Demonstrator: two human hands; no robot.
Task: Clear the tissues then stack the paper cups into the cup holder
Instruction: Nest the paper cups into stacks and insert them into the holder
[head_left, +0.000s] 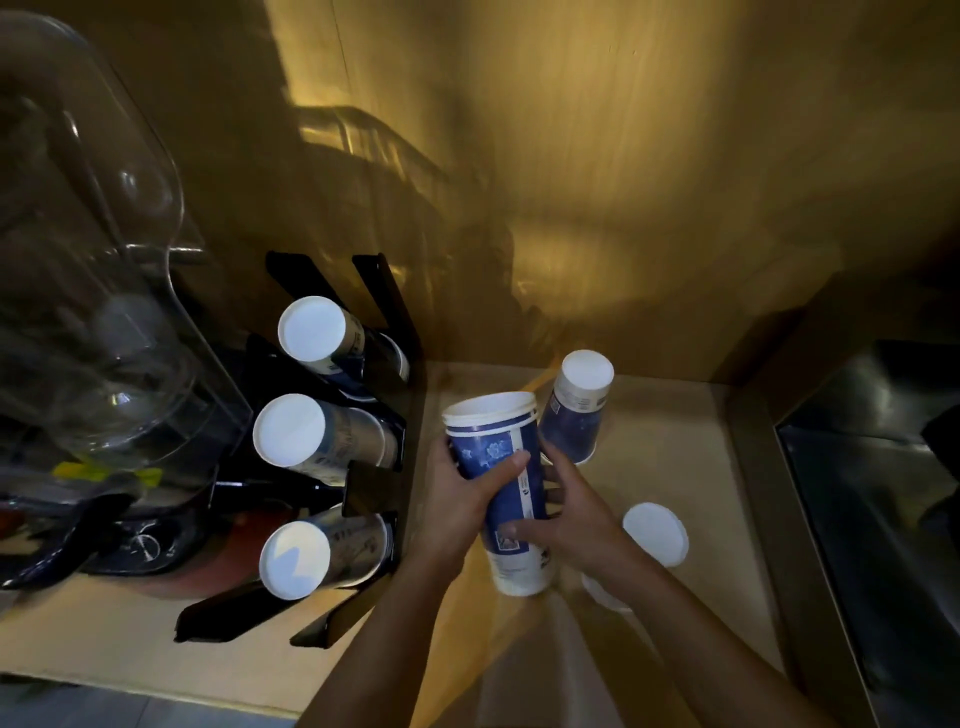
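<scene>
Both hands hold one nested stack of blue-and-white paper cups above the pale brown desk, slightly right of frame centre. The stack is tilted, open rims toward 11 o'clock and white base toward 5 o'clock. The left hand grips the upper part of the stack, its fingers wrapped across the blue wall. The right hand grips the lower part from the 3 o'clock side, its fingers closed on the wall near the printed label.

At 1 o'clock from the stack, a single blue-and-white paper cup stands upside down on the desk, leaning slightly. At 4 o'clock from the stack, another upturned paper cup shows mainly its white base.

At 9 o'clock from the stack, the black cup holder carries three rows of cups lying on their sides, white bases toward the camera: an upper row, a middle row and a lower row. A clear plastic container occupies the far 9 o'clock area.
</scene>
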